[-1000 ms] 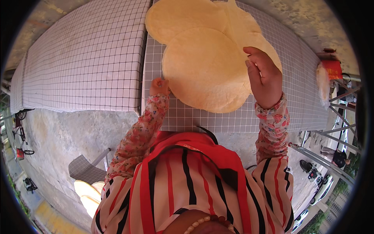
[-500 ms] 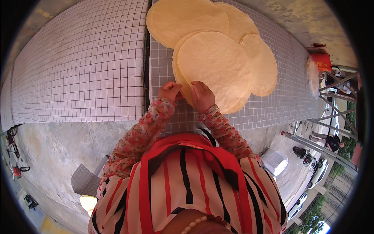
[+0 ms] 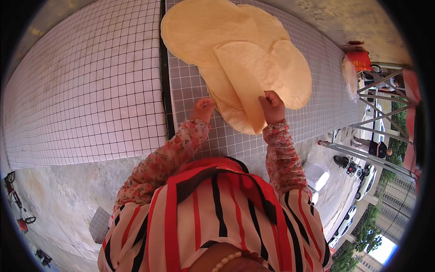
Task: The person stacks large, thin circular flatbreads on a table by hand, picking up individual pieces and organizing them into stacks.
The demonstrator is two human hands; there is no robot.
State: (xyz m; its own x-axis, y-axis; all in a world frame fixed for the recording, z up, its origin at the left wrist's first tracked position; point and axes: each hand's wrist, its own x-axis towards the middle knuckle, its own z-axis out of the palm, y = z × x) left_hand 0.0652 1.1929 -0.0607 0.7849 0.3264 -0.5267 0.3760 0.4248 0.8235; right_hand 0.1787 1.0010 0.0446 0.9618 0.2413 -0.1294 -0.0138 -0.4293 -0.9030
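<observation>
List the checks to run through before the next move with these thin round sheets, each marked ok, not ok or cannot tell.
1. Right hand gripping the folded sheet: ok, pinched near its near end.
2. Folded sheet lying flat: not ok, its left side is turned up and over.
3. Left hand touching the sheets beneath: cannot tell, the fingers are right by their left edge.
4. Sheets beneath short of the near edge of the gray checked tabletop: ok.
5. Folded sheet free of small tears: cannot tell.

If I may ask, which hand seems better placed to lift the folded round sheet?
Probably the right hand: its fingers appear to pinch the folded round sheet near its edge. The left hand is by the pile's left edge, away from that fold.
</observation>
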